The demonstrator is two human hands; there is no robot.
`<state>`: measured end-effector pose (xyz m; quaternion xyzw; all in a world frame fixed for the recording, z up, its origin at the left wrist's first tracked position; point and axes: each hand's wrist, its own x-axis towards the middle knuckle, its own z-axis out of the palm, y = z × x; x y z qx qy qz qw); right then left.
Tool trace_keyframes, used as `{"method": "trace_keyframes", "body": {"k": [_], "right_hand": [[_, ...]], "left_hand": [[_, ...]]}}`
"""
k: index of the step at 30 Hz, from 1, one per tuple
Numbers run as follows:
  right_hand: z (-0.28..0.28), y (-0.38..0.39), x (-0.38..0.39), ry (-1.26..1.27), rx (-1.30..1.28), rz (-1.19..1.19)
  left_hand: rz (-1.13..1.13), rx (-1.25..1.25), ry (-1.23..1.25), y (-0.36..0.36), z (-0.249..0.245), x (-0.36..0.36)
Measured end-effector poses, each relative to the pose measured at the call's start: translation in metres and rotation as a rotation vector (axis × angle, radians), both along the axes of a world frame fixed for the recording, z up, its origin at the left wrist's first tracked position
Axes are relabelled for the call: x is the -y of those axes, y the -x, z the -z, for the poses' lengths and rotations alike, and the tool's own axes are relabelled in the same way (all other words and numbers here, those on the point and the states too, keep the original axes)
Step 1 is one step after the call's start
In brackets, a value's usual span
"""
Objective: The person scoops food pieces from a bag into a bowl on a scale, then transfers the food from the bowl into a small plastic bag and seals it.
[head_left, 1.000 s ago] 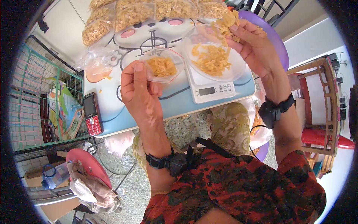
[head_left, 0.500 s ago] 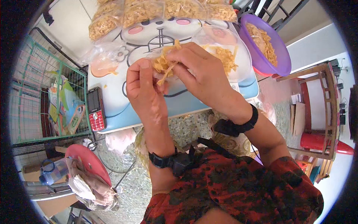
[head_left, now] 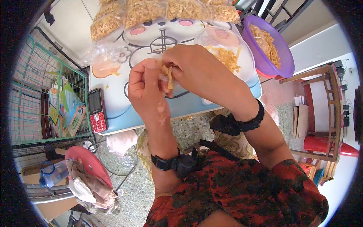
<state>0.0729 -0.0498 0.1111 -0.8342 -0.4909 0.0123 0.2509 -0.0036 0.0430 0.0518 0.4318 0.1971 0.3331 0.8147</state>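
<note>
My left hand [head_left: 145,83] is closed around the edge of a small clear plastic bag [head_left: 162,76], most of it hidden between my hands. My right hand [head_left: 198,68] reaches over it, fingers bent into the bag's mouth with yellow dried strips [head_left: 169,80]; the fingertips are partly hidden. Under and behind my right wrist, a clear round tray [head_left: 247,70] carries a loose pile of the same strips [head_left: 228,58]. An unfilled clear bag pile [head_left: 104,53] lies at the table's left.
Several filled bags [head_left: 145,13] line the table's far edge. A purple basin [head_left: 287,60] of strips stands at the right. A red phone [head_left: 97,111] lies at the left edge, beside a green wire cage [head_left: 30,94]. A red stool [head_left: 90,162] holds cloths.
My right hand has pushed down and left over the strips, closer to my left hand. Fewer strips show above the fingers now. My left hand has barely moved.
</note>
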Motion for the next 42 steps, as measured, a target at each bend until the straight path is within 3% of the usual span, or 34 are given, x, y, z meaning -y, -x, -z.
{"method": "trace_keyframes", "body": {"k": [11, 14, 17, 20, 26, 32, 42], "right_hand": [[-0.017, 0.012, 0.012, 0.033, -0.150, -0.018], [-0.015, 0.012, 0.015, -0.036, -0.137, -0.112], [-0.013, 0.013, 0.014, -0.006, -0.111, -0.055], [-0.011, 0.011, 0.007, -0.159, -0.147, -0.071], [-0.008, 0.005, 0.007, -0.085, 0.073, -0.045], [-0.007, 0.004, 0.006, -0.002, 0.233, -0.181], [-0.028, -0.003, 0.012, 0.106, 0.298, -0.225]], "left_hand": [[0.040, 0.147, 0.184, 0.000, 0.007, -0.010], [0.054, 0.160, 0.178, -0.001, 0.011, -0.013], [0.023, 0.167, 0.194, -0.001, 0.009, -0.011], [0.014, 0.152, 0.222, -0.001, 0.006, -0.011], [0.036, 0.189, 0.182, 0.000, 0.009, -0.013], [0.014, 0.152, 0.157, -0.001, 0.011, -0.014], [-0.024, 0.113, 0.149, 0.003, 0.004, -0.015]]}}
